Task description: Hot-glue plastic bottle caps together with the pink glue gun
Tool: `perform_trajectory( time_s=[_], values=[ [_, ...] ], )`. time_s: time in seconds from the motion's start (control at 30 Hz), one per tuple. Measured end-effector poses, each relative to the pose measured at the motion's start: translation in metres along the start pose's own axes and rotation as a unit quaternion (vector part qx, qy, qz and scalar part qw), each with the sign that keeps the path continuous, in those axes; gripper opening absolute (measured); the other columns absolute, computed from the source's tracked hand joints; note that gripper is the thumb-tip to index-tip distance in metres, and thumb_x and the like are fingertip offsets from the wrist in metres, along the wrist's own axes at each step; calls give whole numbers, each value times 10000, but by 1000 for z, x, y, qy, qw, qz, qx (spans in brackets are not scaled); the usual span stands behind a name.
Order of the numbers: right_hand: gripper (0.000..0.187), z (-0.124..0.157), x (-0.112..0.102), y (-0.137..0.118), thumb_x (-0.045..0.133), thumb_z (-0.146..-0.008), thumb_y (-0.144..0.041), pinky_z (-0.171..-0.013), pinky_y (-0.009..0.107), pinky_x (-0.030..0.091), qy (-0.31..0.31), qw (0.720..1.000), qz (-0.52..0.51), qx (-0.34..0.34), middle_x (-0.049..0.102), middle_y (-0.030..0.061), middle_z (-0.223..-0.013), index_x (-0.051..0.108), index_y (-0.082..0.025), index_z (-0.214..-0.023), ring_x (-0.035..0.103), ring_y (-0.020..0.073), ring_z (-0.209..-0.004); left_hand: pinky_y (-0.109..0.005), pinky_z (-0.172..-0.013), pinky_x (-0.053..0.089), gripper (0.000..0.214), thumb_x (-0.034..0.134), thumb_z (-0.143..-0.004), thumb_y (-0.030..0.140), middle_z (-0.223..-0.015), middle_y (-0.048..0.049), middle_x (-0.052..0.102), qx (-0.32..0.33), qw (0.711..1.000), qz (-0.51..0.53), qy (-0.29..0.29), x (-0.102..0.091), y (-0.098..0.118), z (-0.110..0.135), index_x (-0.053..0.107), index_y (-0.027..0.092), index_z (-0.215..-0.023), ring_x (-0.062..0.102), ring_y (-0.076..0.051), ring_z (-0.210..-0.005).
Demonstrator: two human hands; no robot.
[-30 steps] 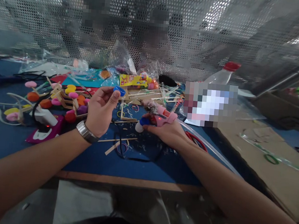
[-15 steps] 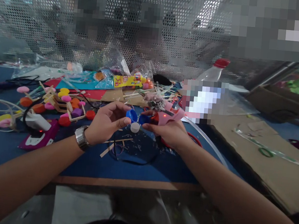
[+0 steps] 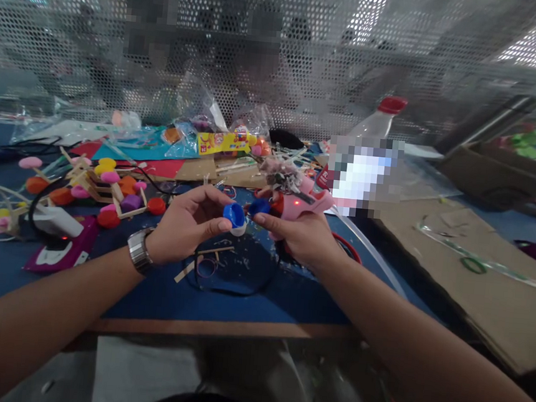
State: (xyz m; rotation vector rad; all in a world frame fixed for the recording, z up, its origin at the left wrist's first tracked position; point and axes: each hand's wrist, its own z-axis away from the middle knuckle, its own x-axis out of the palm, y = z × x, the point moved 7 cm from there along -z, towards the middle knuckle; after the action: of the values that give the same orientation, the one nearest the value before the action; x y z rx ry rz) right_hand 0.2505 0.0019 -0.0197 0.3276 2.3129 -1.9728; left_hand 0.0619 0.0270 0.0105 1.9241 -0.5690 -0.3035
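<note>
My left hand pinches a blue bottle cap between thumb and fingers, its hollow side partly toward me. A white cap shows just under and behind it; whether the two touch I cannot tell. My right hand is closed around a pink hot glue gun with a small red light. Its thumb and fingertips also hold a second blue cap, close to the first but apart from it. The gun's handle is mostly hidden by the palm. A clear glue stick trails behind it.
Stick models with coloured pieces and a purple power socket lie at left. Thin wood strips and a black cord lie in front. A yellow packet, a bottle and cardboard surround the work area.
The left blue cap has tipped and lowered, now covering much of the white cap. The right blue cap has turned, showing less of its inside. The whole view has shifted slightly.
</note>
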Motion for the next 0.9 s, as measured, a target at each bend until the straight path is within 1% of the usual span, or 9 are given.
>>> perform_trajectory(
  time_s=[0.1,0.3,0.33,0.4,0.47,0.57,0.63,0.77,0.9],
  values=[
    [516,4,-3,-3,857,-665,-522,-831,405,588,23,1000,13,-12,742,41,-976,731,-219,-1063,688,250,-953,-234,-668,577,345,895,-696,392,-801,-50,725,0,1000,3,4,-1,0,0,714,172,-891,686,-137,-715],
    [413,10,5,-26,834,-700,-512,-977,451,564,-18,999,6,-31,762,42,-1052,728,-261,-1010,698,272,-1048,-228,-654,565,369,924,-646,366,-816,-41,709,3,999,-24,41,-8,-1,2,724,173,-889,651,-128,-707],
    [409,12,5,-30,835,-700,-518,-1001,458,554,-20,999,10,-38,762,42,-1059,726,-267,-1003,695,275,-1064,-232,-665,567,386,937,-623,346,-834,-46,714,2,999,-33,38,-7,-1,2,729,172,-898,652,-131,-715],
    [405,14,5,-35,844,-691,-522,-1028,460,539,-15,999,21,-48,756,42,-1076,724,-279,-992,686,275,-1086,-240,-690,569,356,926,-643,321,-848,-52,715,8,998,-48,32,-5,-1,3,734,174,-905,654,-133,-728],
    [388,17,4,-35,855,-677,-514,-998,457,555,-8,999,33,-35,756,35,-1046,727,-296,-971,693,276,-1053,-258,-718,575,328,914,-663,301,-868,-58,717,21,997,-65,22,-2,2,5,742,179,-915,659,-142,-753],
    [366,22,3,-33,871,-649,-501,-895,466,594,-2,999,48,-3,757,19,-898,736,-319,-937,709,294,-951,-282,-733,576,299,895,-693,285,-897,-69,721,33,996,-87,3,2,5,7,756,192,-940,663,-157,-779],
    [389,24,3,-33,884,-629,-504,-850,472,602,-2,998,65,-1,744,15,-823,745,-326,-946,708,311,-929,-291,-734,578,300,892,-697,288,-913,-77,724,34,995,-95,-3,3,5,7,765,195,-952,667,-165,-789],
    [442,24,5,-34,867,-638,-538,-836,461,593,-12,997,77,-19,732,11,-792,751,-317,-1003,709,312,-921,-296,-749,591,327,907,-673,296,-921,-87,730,35,995,-90,-8,4,6,7,775,184,-950,678,-174,-799],
    [413,24,9,-30,857,-653,-557,-851,459,586,-35,997,73,-11,734,4,-808,748,-336,-985,708,309,-958,-292,-726,595,321,910,-666,313,-917,-88,738,41,995,-92,-5,5,7,7,779,185,-930,676,-172,-775]
  ],
)
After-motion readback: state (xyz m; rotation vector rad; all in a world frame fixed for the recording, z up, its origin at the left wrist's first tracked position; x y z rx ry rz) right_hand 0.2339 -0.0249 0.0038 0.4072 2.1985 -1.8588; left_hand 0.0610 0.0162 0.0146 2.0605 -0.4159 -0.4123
